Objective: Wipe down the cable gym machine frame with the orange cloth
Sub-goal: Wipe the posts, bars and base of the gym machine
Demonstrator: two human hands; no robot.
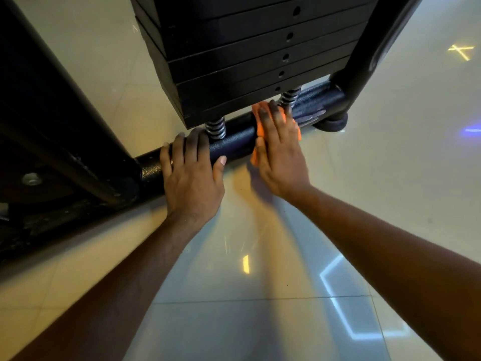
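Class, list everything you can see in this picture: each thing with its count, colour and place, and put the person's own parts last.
Base bar: one, black, low across the middle, along the floor.
Weight stack: one, black plates with pin holes, above the bar.
Springs: two, silvery, between stack and bar.
Frame uprights: black, at left and right.
Orange cloth: one, on the bar under the right hand.
Floor: pale glossy tiles.
Left hand: resting flat on the bar.
Right hand: pressing the cloth flat.

No legible text, labels or numbers anywhere.
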